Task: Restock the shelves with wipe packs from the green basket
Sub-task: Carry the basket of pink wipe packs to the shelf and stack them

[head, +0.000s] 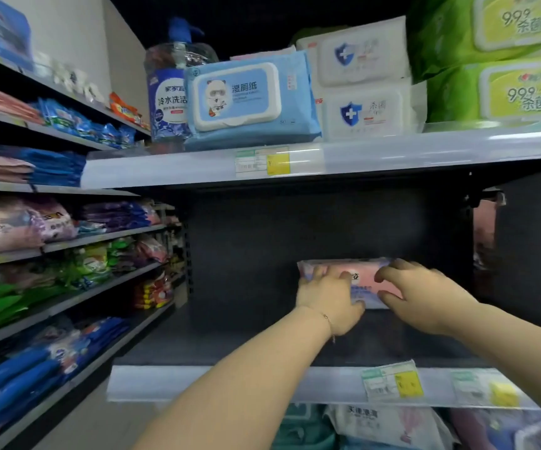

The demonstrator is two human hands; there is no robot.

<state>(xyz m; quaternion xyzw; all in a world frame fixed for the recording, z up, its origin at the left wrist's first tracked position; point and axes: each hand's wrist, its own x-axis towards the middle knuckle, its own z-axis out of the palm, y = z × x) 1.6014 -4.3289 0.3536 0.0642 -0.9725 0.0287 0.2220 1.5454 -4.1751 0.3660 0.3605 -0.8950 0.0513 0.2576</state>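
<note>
Head view looked into a dark middle shelf (230, 339), mostly bare, with open room to the left of the hands and clear height up to the upper shelf (392, 151). Its pale front lip ran across the bottom of the frame, and both forearms crossed over it. Side shelves (51, 190) on the left, crammed with blurred packets, met this bay at its left edge.

On the upper shelf stood green packs (496, 60), cut off at the right edge, then stacked white packs (363, 79), a blue pack (249, 99) and a bottle (168, 92), all close to the lip. Packs below (382, 423) were cut off by the frame bottom.

A pink wipe pack (365, 280) sat deep in the middle shelf, right of centre, close to the back wall. The left hand (327, 300) curled its fingers over the pack's left end; the right hand (425, 297) gripped the right end, thumb underneath. Both hands hid the ends and much of the lower edge, so it was unclear whether the pack rested on the shelf. Its print was too blurred to read.

A price tag (392, 380) hung tilted on the lip. A thin bracelet (327, 319) circled the left wrist.
</note>
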